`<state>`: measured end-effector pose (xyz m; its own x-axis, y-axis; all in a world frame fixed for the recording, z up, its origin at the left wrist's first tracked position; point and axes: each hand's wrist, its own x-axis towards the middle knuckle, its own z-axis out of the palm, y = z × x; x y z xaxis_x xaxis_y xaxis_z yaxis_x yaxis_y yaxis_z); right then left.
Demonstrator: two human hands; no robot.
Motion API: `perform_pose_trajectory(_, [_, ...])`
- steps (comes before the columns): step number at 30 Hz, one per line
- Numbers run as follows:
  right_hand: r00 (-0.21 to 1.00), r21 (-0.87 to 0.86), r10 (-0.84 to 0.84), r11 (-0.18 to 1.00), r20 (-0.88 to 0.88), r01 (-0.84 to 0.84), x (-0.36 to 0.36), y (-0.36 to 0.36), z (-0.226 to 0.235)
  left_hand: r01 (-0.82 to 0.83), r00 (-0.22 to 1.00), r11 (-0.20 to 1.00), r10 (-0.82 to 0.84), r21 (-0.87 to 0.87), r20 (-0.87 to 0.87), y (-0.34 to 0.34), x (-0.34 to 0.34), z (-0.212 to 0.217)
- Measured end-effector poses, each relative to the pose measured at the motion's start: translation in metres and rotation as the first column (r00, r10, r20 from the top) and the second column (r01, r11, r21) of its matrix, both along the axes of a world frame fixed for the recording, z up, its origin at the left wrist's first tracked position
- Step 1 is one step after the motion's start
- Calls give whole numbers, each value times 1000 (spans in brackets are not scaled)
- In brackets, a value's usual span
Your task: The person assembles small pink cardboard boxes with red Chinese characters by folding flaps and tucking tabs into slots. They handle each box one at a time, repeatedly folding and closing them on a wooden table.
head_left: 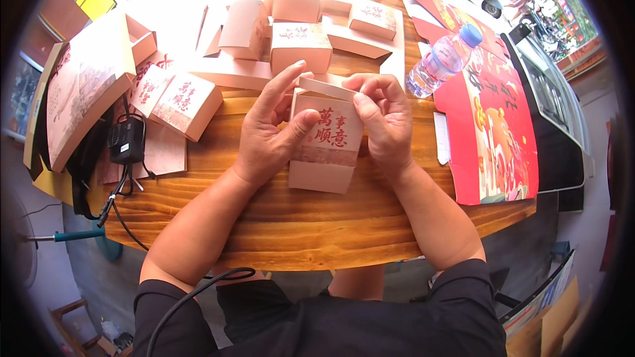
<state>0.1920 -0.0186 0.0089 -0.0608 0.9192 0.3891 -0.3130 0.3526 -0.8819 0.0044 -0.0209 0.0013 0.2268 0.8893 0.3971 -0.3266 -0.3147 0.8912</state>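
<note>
A small pale pink cardboard box with red lettering on its face is between my two hands, above the middle of the wooden table. At its top a flap stands partly raised, with a gap under it. My left hand holds the box's left side, thumb on the front face and index finger extended upward past the flap. My right hand pinches the top right corner at the flap, thumb in front and fingers curled behind. The back of the box is hidden.
Several pink boxes stand at the table's far side, more at the left beside a black adapter with cables. At the right are a water bottle with blue cap and a red printed sheet. The wooden table curves nearby.
</note>
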Motion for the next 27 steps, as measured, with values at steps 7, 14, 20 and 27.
perform_pose_trajectory(7, [990,64,0,998,142,-10,1,-2,-2,-15,1000,1000,15,6,-16,1,-2,0])
perform_pose_trajectory(14, [988,13,27,999,155,-30,-2,-5,1,-25,1000,999,25,-32,8,2,-3,4])
perform_pose_trajectory(20, [963,52,37,997,267,-53,-2,-5,2,-162,981,986,165,-37,104,8,-3,2])
perform_pose_trajectory(27, [977,86,88,991,194,-107,-2,-1,-1,-86,963,976,132,-198,236,11,-9,2])
